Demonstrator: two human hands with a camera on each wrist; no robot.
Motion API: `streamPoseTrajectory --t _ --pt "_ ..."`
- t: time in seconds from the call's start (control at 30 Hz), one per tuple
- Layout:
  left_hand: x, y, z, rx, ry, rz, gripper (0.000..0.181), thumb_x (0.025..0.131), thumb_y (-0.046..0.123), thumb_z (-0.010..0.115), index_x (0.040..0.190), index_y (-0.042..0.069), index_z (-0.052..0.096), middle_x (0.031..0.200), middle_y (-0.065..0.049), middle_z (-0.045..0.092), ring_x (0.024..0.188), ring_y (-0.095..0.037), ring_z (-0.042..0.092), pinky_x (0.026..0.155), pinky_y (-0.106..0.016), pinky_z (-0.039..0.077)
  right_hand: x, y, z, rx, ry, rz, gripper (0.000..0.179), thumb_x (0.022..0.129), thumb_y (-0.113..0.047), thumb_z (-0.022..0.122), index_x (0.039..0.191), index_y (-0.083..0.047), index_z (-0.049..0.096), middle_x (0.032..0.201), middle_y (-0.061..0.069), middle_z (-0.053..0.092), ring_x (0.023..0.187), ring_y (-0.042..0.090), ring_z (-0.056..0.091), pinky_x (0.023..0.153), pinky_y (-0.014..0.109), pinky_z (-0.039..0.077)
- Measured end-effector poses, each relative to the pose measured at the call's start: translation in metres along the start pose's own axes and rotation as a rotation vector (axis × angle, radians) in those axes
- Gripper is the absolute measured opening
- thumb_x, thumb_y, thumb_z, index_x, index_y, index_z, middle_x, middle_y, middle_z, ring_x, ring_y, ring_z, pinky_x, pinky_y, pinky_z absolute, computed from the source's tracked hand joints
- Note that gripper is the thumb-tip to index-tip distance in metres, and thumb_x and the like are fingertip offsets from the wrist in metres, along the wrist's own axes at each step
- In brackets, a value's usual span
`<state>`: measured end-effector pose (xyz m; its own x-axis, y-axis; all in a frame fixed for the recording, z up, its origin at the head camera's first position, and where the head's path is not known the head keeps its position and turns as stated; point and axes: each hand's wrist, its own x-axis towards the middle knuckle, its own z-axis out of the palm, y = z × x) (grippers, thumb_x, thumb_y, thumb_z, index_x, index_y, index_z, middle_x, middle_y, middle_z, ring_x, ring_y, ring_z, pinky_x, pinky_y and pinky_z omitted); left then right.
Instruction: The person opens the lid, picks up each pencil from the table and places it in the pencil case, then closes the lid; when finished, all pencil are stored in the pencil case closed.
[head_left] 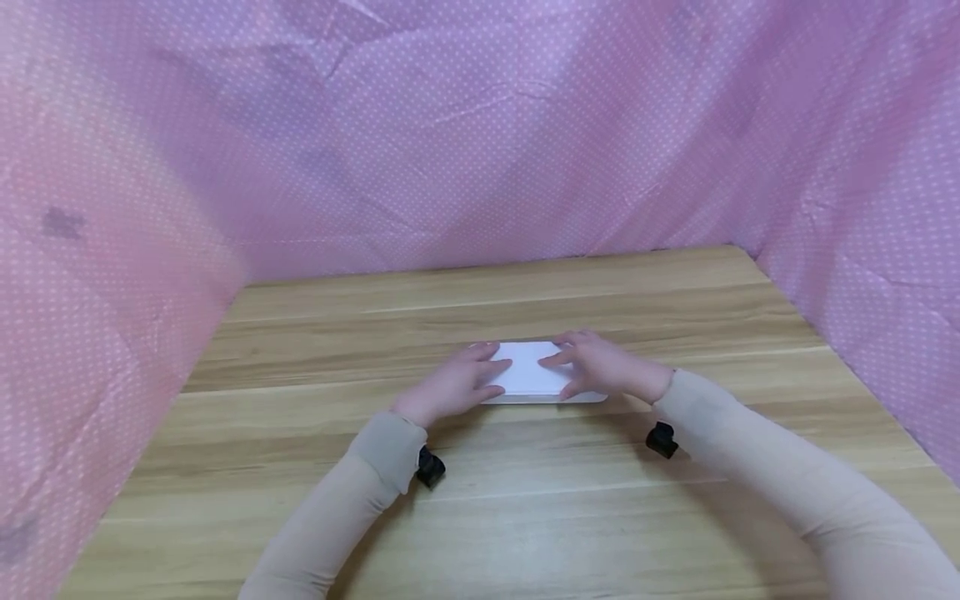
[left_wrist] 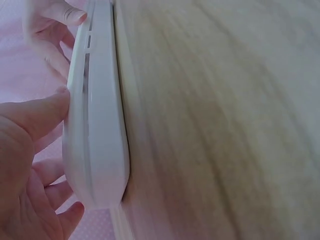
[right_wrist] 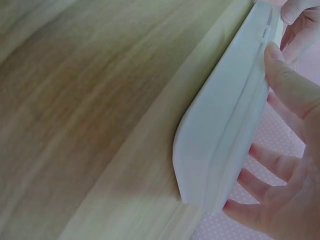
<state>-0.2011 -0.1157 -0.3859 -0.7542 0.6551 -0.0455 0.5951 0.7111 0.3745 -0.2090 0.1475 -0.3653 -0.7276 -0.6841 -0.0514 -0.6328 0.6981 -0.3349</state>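
Observation:
A flat white box (head_left: 525, 379) with rounded corners lies on the wooden table, its long side towards me. Along its near side, the left wrist view shows a seam with narrow slots. My left hand (head_left: 461, 383) rests on the box's left part, fingers spread over the top and thumb at the near upper edge. From the other end, my right hand (head_left: 596, 364) touches the top with spread fingers, its thumb likewise near the front edge. Both thumbs (left_wrist: 45, 112) (right_wrist: 290, 85) show against the upper edge in the wrist views. What is inside the box is hidden.
The wood-grain table (head_left: 480, 508) extends around the box on all sides. Pink dotted cloth (head_left: 480, 150) hangs behind the table and at both sides. A small black device (head_left: 430, 468) sits under the left wrist, another black device (head_left: 662, 439) under the right.

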Motion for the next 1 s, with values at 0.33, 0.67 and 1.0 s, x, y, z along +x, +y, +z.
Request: streamPoseTrajectory --t 0.33,0.67,1.0 --pt "-0.0001 0.0062 0.0039 0.016 0.01 -0.012 0.05 0.093 0.034 0.059 0.138 0.015 0.05 0.152 -0.015 0.031 0.141 -0.033 0.027 0.115 -0.045 0.024 -0.0026 -0.0005 0.0017 -0.006 0.0 0.011 0.06 0.071 -0.031 0.08 0.124 -0.011 0.063 0.136 0.028 0.048 0.126 0.045 0.043 0.105 0.063 0.03" --pt "0.0014 0.0051 0.0053 0.03 0.023 0.01 0.051 0.092 0.033 0.06 0.138 0.014 0.049 0.152 -0.016 0.03 0.14 -0.034 0.027 0.116 -0.044 0.022 -0.0014 0.0009 0.0028 -0.046 -0.002 0.021 0.06 0.071 -0.032 0.08 0.125 -0.012 0.063 0.136 0.027 0.048 0.126 0.044 0.043 0.104 0.061 0.033" --pt "-0.0016 0.0083 0.0061 -0.043 0.048 -0.04 0.054 0.093 0.031 0.06 0.141 0.011 0.045 0.15 -0.017 0.034 0.139 -0.034 0.031 0.114 -0.045 0.027 -0.0051 0.0041 0.007 -0.011 0.033 -0.003 0.059 0.075 -0.031 0.078 0.126 -0.006 0.061 0.135 0.029 0.048 0.124 0.046 0.044 0.102 0.061 0.035"
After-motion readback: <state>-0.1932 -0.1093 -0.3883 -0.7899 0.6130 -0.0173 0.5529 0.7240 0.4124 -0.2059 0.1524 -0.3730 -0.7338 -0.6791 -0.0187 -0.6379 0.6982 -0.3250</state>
